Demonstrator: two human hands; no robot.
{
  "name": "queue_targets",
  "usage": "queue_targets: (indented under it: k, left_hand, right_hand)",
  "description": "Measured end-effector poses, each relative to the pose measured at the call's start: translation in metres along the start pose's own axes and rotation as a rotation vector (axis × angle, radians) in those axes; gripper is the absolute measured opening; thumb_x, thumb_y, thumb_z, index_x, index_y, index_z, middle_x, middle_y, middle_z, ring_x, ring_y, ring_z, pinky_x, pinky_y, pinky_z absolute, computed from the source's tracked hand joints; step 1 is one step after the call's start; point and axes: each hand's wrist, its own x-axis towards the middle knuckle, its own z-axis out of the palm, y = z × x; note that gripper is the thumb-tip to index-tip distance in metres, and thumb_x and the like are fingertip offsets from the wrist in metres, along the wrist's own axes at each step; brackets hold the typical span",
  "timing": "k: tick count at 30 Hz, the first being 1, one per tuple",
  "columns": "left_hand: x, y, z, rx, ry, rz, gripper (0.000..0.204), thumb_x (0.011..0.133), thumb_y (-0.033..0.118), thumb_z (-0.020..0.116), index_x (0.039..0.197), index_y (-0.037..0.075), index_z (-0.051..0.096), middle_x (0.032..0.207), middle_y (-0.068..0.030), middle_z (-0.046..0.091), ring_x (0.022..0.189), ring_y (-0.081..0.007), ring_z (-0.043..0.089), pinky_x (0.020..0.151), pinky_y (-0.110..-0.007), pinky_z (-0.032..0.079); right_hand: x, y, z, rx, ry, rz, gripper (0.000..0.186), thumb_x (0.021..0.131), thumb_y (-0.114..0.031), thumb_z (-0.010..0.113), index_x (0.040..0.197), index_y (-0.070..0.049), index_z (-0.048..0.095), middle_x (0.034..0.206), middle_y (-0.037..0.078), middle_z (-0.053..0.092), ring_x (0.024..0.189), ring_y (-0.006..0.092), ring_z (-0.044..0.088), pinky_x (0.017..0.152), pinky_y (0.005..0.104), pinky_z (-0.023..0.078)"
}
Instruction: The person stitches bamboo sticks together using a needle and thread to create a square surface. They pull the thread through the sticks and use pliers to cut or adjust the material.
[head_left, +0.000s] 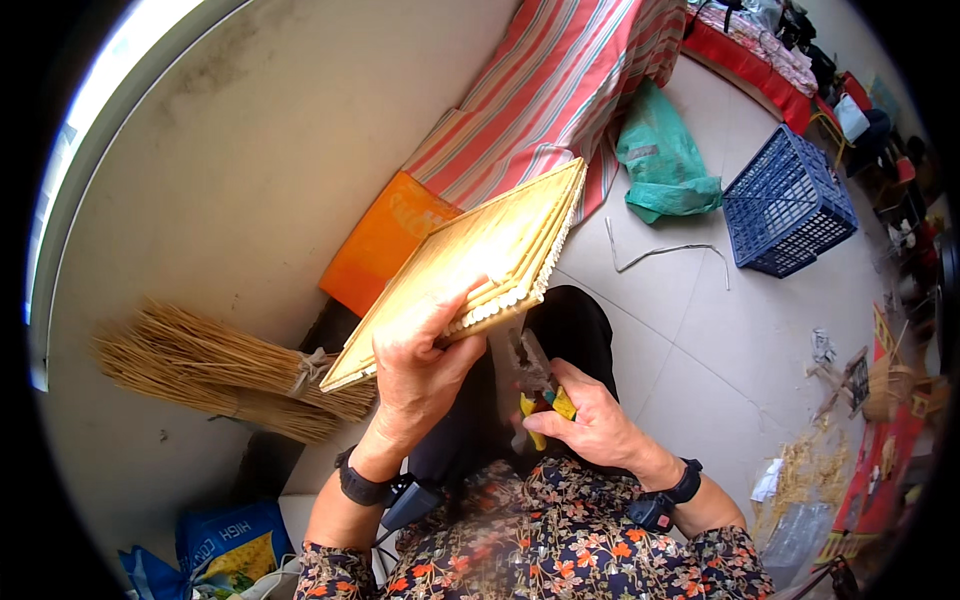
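Observation:
My left hand (pixel 430 360) grips the near corner of a flat, pale yellow straw panel (pixel 480 245), thumb and fingers closed round its edge. The panel is tilted, and its right side shows layered strips with a bumpy, whitish edging. Bright light washes out part of its face. Just below that edge, my right hand (pixel 600 415) is wrapped round the yellow handles of a pair of pliers (pixel 533 370). Their worn grey jaws point up toward the panel; I cannot tell whether they touch it.
Tied straw bundles (pixel 225 370) lean by the wall at left. Behind the panel are an orange box (pixel 375 245) and a striped cloth (pixel 540 110). A green sack (pixel 665 155), bent wire (pixel 665 250) and blue crate (pixel 790 205) stand on the floor. Straw scraps (pixel 805 475) lie at right.

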Motion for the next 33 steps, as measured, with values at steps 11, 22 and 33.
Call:
queue_targets:
  k: [11,22,33]
  left_hand:
    - [0.007,-0.005,-0.014,-0.093,-0.022,-0.104,0.049,0.079,-0.004,0.077,0.128,0.003,0.073,0.1,-0.0128,0.078,0.09,-0.0165,0.076,0.081,-0.027,0.057]
    - [0.013,-0.002,-0.019,-0.034,-0.095,-0.08,0.045,0.082,-0.009,0.08,0.126,-0.005,0.07,0.116,-0.0133,0.077,0.103,-0.0134,0.072,0.093,-0.027,0.055]
    - [0.021,-0.008,-0.027,-0.156,-0.012,-0.201,0.046,0.083,-0.01,0.078,0.128,-0.005,0.068,0.109,-0.0088,0.076,0.097,-0.0104,0.069,0.088,-0.026,0.056]
  right_hand:
    - [0.018,-0.021,-0.001,-0.148,0.027,-0.061,0.048,0.095,-0.031,0.079,0.12,0.005,0.06,0.103,0.01,0.058,0.092,0.0197,0.061,0.082,0.0325,0.051]
    - [0.036,-0.026,-0.007,-0.25,0.056,-0.184,0.035,0.093,-0.019,0.08,0.11,0.004,0.061,0.094,0.016,0.056,0.079,0.0337,0.058,0.071,0.04,0.05]
    - [0.011,0.028,0.011,-0.341,0.133,-0.168,0.034,0.092,-0.018,0.08,0.106,0.004,0.058,0.095,0.021,0.059,0.08,0.0434,0.059,0.069,0.0433,0.051]
